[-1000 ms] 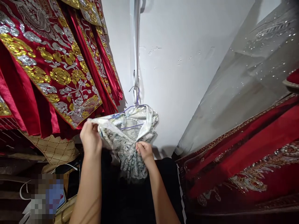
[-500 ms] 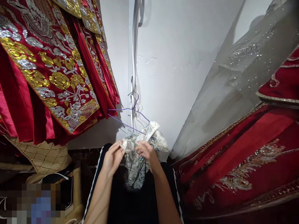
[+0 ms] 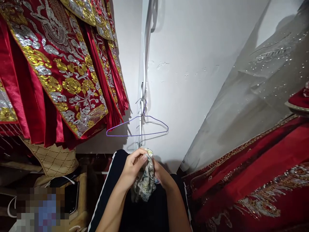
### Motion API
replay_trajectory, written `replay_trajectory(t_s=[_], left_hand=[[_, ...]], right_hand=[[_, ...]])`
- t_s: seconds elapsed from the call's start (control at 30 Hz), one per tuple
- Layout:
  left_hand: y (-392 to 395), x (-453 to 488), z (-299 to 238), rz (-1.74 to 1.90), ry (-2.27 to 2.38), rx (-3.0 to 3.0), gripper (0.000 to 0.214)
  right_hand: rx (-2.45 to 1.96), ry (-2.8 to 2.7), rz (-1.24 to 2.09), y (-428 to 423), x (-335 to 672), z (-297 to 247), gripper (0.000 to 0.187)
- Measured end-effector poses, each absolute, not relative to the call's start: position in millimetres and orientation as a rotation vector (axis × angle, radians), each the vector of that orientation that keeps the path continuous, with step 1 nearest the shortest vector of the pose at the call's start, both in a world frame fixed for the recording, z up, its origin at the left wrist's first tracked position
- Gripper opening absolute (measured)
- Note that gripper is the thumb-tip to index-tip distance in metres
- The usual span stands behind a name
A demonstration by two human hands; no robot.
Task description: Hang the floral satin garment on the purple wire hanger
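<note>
A pale garment (image 3: 146, 184) with a grey-green floral print hangs bunched between my hands, above my dark-trousered lap. My left hand (image 3: 134, 163) pinches its upper edge between thumb and fingers. On the garment's other side, my right hand (image 3: 160, 171) grips it too, its fingertips hidden behind the cloth. A thin purple wire hanger (image 3: 130, 135) hangs bare by its hook from a ring on the white strap (image 3: 144, 64), just beyond my hands and apart from the garment.
Red garments with gold and silver embroidery (image 3: 72, 85) hang at the left. A sheer sparkling white cloth (image 3: 241, 96) and a red beaded garment (image 3: 241, 183) fill the right. A white wall (image 3: 188, 42) stands ahead. A wooden chair (image 3: 82, 193) with a quilted tan cover (image 3: 60, 158) is lower left.
The garment has come off the purple hanger, which now hangs straight and bare. My hands have drawn closer together, with the cloth gathered between them. The view has shifted slightly.
</note>
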State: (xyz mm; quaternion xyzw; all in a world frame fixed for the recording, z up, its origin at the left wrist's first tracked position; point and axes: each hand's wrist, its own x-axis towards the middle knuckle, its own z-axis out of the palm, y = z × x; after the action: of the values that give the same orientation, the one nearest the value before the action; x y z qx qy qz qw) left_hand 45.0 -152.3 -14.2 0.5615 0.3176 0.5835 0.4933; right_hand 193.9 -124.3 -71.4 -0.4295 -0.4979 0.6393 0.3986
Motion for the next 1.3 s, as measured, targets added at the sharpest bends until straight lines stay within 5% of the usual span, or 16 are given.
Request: replay_trajectory(t_s=[0.3,0.6,0.77,0.93,1.13,1.3], left_hand=[[-168,30,1,1.527,0.912,1.47,0.02],[-181,23,4,1.454,0.995,1.761,0.019],[-172,-16,-12,1.011,1.017,1.659,0.048],[-171,-23,-61,0.732,0.875,1.725,0.045],[-149,-11,-81,0.831,0.954,2.012,0.024],[-102,-62,-58,0.784,1.426,2.279,0.024]], right_hand=[[-0.887,-0.989,1.169,-133,172,-33,0.025],[-0.587,-1.155,1.758,-150,135,-42,0.041],[-0.808,-1.43,1.963,-127,151,-26,0.052],[-1.055,-2.16,1.56,-109,185,8,0.04],[-1.01,-2.106,1.257,-108,212,39,0.01],[-1.07,-1.559,0.512,-67,248,31,0.036]])
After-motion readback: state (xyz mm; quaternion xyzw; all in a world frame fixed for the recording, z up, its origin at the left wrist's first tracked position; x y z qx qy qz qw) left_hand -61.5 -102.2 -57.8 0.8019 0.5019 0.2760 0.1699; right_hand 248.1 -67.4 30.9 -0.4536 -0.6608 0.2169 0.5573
